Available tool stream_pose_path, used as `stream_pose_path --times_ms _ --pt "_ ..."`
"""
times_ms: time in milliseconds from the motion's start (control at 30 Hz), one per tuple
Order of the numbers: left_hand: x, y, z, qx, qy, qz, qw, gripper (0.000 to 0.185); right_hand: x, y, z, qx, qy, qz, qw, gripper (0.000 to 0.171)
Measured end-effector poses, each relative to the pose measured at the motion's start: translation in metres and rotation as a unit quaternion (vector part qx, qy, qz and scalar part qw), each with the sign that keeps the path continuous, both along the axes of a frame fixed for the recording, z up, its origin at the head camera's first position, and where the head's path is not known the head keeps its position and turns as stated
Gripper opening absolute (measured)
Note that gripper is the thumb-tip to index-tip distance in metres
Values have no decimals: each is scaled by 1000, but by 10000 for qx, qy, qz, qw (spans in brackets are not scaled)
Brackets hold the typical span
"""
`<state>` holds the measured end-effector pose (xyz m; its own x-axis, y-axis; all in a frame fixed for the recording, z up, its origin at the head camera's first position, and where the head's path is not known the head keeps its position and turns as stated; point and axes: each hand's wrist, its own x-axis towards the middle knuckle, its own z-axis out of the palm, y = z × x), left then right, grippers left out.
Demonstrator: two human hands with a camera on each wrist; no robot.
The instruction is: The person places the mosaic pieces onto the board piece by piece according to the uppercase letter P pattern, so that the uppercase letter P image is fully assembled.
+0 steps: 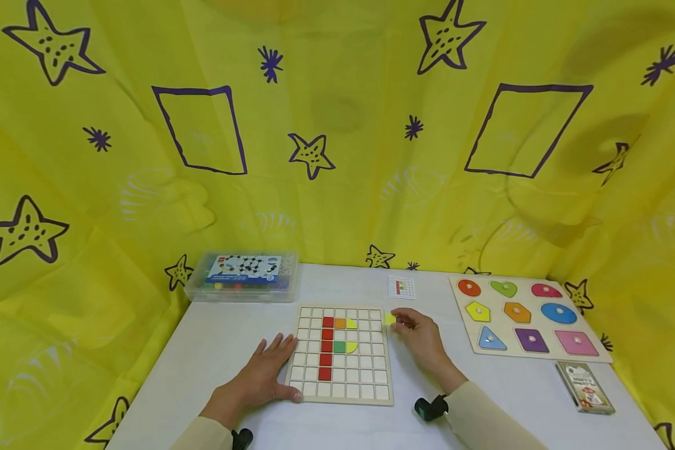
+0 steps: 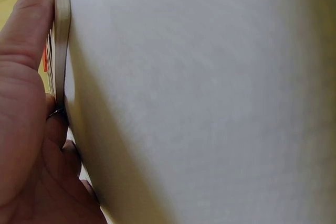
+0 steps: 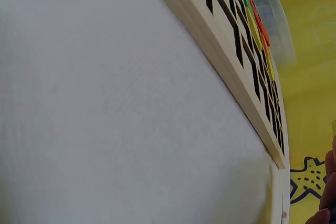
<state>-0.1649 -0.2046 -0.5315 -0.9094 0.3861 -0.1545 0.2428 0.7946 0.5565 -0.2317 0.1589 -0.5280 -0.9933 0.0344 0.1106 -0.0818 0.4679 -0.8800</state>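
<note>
A wooden grid board [image 1: 365, 402] lies on the white table, its cells mostly white. Several red squares [image 1: 326, 360] form a column on it, with an orange tile [image 1: 340, 323], a green tile [image 1: 339, 347] and two yellow rounded tiles [image 1: 351, 347] to their right. My left hand [image 1: 259, 374] rests against the board's left edge, fingers spread and thumb at the front corner. In the left wrist view the thumb [image 2: 29, 22] touches the board's side. Just beyond the board's right edge, my right hand [image 1: 422, 339] pinches a yellow tile [image 1: 390, 319] between thumb and fingers.
Behind the board lies a small pattern card [image 1: 402, 287]. A clear plastic case [image 1: 242, 278] stands at back left. On the right are a shape puzzle board [image 1: 500, 325] and a card box [image 1: 585, 387]. A yellow curtain [image 1: 337, 206] hangs behind the table.
</note>
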Motion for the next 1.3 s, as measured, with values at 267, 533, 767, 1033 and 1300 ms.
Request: stream_pose_path --times_ms 267,533,767,1033,1300 --pt "-1 -1 -3 -29 29 -25 10000 123 1 -24 1 -172 -42 13 9998 26" --pt "-1 0 -3 -16 -29 -18 10000 123 1 -43 -3 -237 -229 159 9993 27" --pt "-2 -1 -3 -28 6 -35 10000 122 3 -59 -8 -12 -179 469 9987 21" --pt "-2 -2 -4 -29 -1 -47 10000 122 6 -71 -7 625 -295 737 9949 18" --pt "-3 -2 -5 -40 58 -95 9999 122 4 -75 -8 1012 -382 776 9911 19"
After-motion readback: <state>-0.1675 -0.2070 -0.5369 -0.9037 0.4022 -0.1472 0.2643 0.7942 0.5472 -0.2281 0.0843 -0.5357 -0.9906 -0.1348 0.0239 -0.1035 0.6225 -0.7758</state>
